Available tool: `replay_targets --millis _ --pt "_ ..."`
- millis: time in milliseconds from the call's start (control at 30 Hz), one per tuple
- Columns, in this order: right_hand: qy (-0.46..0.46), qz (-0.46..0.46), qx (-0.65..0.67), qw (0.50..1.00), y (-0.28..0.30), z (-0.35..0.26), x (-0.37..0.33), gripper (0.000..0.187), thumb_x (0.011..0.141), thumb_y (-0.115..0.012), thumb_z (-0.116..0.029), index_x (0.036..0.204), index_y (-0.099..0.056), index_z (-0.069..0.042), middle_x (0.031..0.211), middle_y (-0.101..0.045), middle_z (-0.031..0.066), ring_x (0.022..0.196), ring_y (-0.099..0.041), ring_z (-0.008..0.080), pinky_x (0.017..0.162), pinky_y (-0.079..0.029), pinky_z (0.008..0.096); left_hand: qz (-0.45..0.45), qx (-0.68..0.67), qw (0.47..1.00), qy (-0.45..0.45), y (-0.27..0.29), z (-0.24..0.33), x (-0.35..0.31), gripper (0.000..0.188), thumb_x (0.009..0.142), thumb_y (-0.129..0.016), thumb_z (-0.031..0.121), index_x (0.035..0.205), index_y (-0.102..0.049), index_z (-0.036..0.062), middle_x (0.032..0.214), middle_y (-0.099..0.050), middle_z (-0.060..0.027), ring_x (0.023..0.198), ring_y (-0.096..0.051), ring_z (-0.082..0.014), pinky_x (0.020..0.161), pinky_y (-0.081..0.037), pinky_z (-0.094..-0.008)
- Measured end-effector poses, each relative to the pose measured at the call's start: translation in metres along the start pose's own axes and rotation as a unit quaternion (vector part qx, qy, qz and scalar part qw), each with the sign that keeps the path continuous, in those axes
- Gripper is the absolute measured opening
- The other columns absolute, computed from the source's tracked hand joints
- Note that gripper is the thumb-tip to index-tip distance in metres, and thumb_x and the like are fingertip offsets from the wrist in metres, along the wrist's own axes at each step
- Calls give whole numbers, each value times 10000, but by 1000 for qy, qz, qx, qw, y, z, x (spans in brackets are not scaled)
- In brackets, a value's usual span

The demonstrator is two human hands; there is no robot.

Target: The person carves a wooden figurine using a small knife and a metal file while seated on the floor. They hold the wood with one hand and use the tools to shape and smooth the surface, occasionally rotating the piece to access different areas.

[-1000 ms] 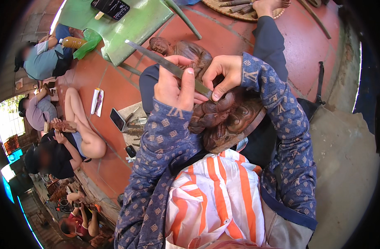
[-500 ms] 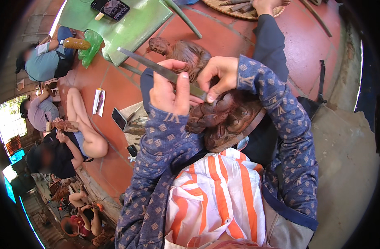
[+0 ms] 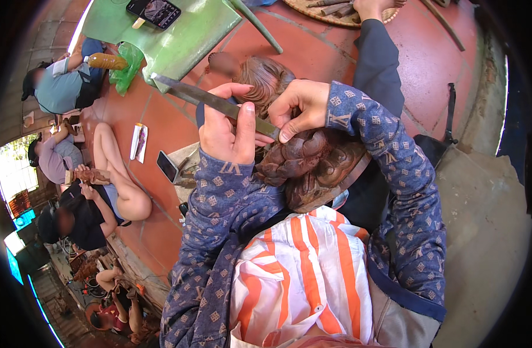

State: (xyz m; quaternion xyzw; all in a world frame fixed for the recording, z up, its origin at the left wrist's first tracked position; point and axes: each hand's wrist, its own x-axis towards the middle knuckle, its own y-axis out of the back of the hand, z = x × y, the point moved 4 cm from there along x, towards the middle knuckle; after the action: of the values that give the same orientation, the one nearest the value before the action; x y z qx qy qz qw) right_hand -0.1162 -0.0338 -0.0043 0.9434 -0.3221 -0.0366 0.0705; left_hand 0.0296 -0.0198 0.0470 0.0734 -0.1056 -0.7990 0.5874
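A long flat metal tool [image 3: 211, 102] slants across the middle, from upper left down to a dark brown wood carving [image 3: 329, 168]. My left hand [image 3: 228, 130] is closed around its middle, thumb and forefinger on either side. Bent fingers of my right hand [image 3: 303, 107] pinch the tool's lower end, right at the carving's rounded, knobby top. The carving rests against my lap, its flat base edge turned toward lower right. Just beyond my hands lies a second carving, a brown wooden figure [image 3: 264, 78], partly hidden by them.
A green plastic chair [image 3: 202, 37] carries a phone [image 3: 154, 11] at upper left. Farther back, a woven tray [image 3: 312, 8] holds several tools. On the red tile floor are another phone [image 3: 167, 166] and a white packet [image 3: 139, 142]. Several people sit along the left.
Both hands and the metal tool have shifted slightly left, with the tool's lower end still by the carving. My left forearm moved left too, covering more of the floor items beside it.
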Motion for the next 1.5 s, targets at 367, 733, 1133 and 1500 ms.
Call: replay_targets --millis 367,733,1133,1500 --pt "39 -9 -10 999 1 2 -3 184 753 -743 -118 736 -605 2 644 -607 39 621 -553 125 597 -437 297 -51 -42 998 -21 -5 -4 -4 310 949 -465 82 1222 -335 15 793 -585 -134 593 -661 -241 521 -573 -305" --pt "72 -42 22 996 4 4 -11 225 761 -754 -150 729 -593 4 650 -600 46 633 -550 118 601 -433 291 -21 -105 994 12 -10 -5 -9 304 949 -474 102 1195 -317 18 777 -592 -149 609 -665 -270 535 -581 -337" --pt "79 -33 7 996 0 2 -12 240 773 -726 -155 723 -555 7 635 -588 61 613 -550 157 594 -425 321 -13 -114 993 10 -5 -3 -11 300 945 -493 100 1198 -360 8 810 -567 -126 640 -661 -232 572 -584 -315" --pt "82 -28 -46 995 0 1 -11 202 765 -743 -161 736 -604 -16 644 -595 56 618 -558 167 594 -422 310 -54 -125 991 16 -5 -9 -12 288 942 -489 59 1202 -379 2 806 -549 -99 671 -663 -208 586 -565 -281"
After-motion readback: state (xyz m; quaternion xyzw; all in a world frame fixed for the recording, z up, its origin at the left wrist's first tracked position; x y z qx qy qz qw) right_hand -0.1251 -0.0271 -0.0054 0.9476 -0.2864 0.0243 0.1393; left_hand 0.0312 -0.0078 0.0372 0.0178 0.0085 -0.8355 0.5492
